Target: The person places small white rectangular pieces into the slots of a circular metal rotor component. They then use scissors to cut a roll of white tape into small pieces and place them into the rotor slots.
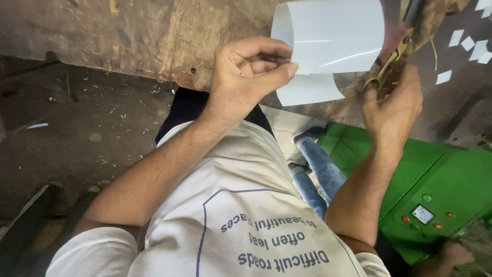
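The left hand (246,72) pinches a curled white sheet (328,41) at one o'clock; the right hand (392,105) grips brass scissors (384,69) at the sheet's three o'clock edge; white offcuts (474,48) lie beyond.

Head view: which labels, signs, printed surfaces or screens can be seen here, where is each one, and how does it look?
Meter: lower right, on the green cabinet; small white square face among round coloured lamps.
Shirt print: bottom centre, on the white shirt; dark blue lettering inside a thin blue outline.
White sheet: top centre, pinched by the left hand; curled, glossy, blank.
White slips: top right; small, blank rectangles.
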